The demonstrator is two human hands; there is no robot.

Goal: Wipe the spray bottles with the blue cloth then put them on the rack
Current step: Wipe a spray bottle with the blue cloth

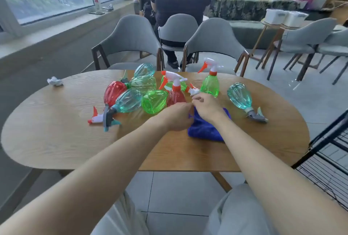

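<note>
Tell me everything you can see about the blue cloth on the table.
The blue cloth is deep royal blue, soft and fuzzy like microfibre. It lies bunched on the wooden table, just on the near side of the spray bottles. The left hand and right hand meet at its far edge, the right wrist over it; whether fingers pinch it is unclear.

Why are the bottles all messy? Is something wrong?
Most spray bottles lie tipped over in a heap on the table; only two stand upright. A crumpled tissue sits alone near the far left edge.
</note>
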